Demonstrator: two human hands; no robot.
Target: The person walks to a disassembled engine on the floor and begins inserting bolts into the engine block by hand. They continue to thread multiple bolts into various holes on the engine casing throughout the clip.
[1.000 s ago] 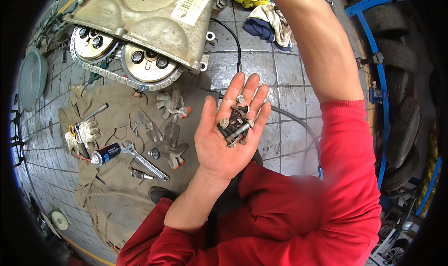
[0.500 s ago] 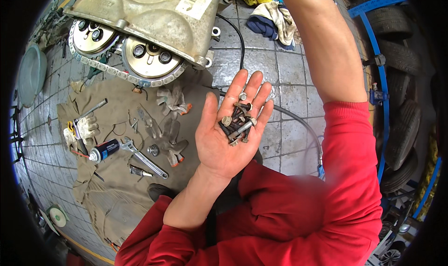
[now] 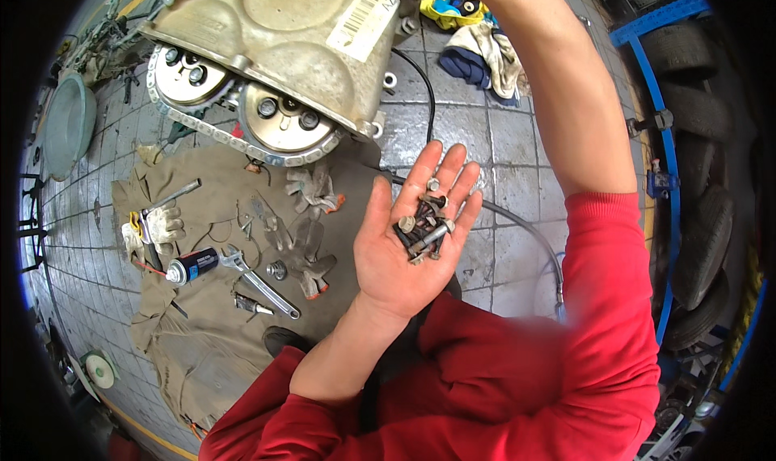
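Note:
My left hand (image 3: 396,275) is palm up with its fingers stretched out, holding a small heap of bolts (image 3: 424,230) on the palm and fingers. Most are short and dark; one longer, paler bolt lies across the heap. My right forearm (image 3: 562,97) reaches up past the top edge, so the right hand is out of sight. Beyond my left hand, at the upper left, stands an engine with a pale metal cover (image 3: 283,24). Below that cover show two round camshaft sprockets (image 3: 284,123) and a timing chain (image 3: 214,137).
On a brown cloth (image 3: 210,332) lie an adjustable wrench (image 3: 263,283), a spray can (image 3: 192,265), a small tube (image 3: 252,304), a ratchet (image 3: 171,195) and stained work gloves (image 3: 303,251). A black hose (image 3: 525,222) curves over the tiles. Tyres (image 3: 699,243) fill a blue rack (image 3: 664,154) at right.
The engine, cloth and tools sit slightly farther right and lower in the picture. My left hand appears a little lower and to the right, still bearing the bolts.

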